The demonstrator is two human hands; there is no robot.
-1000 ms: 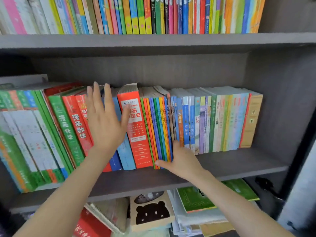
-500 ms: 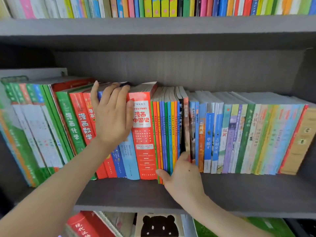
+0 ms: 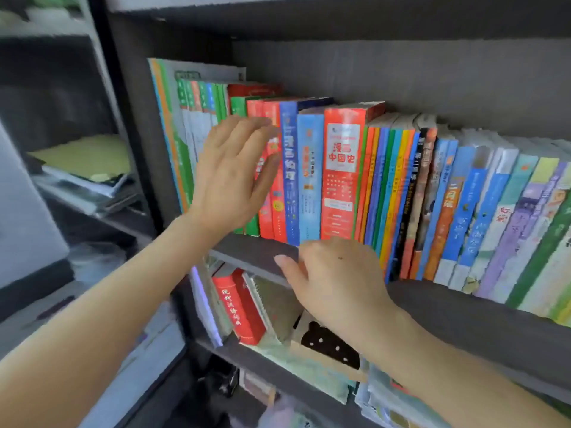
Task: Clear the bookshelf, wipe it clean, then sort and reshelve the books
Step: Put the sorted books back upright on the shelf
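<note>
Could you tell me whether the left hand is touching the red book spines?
Cannot tell. In the head view the left hand overlaps the red book spines with fingers straight, but motion blur hides any contact or gap.

Books [image 3: 340, 168] pack the shelf [image 3: 463, 307] tightly side by side; open room remains only above them.

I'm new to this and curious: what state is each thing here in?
Books: upright, packed tight on the shelf.
Shelf: full, not yet cleared.
Left hand: open, fingers straight, at the spines.
Right hand: at the books' base, fingertips hidden, grip unclear.
Lower books: leaning.
</note>
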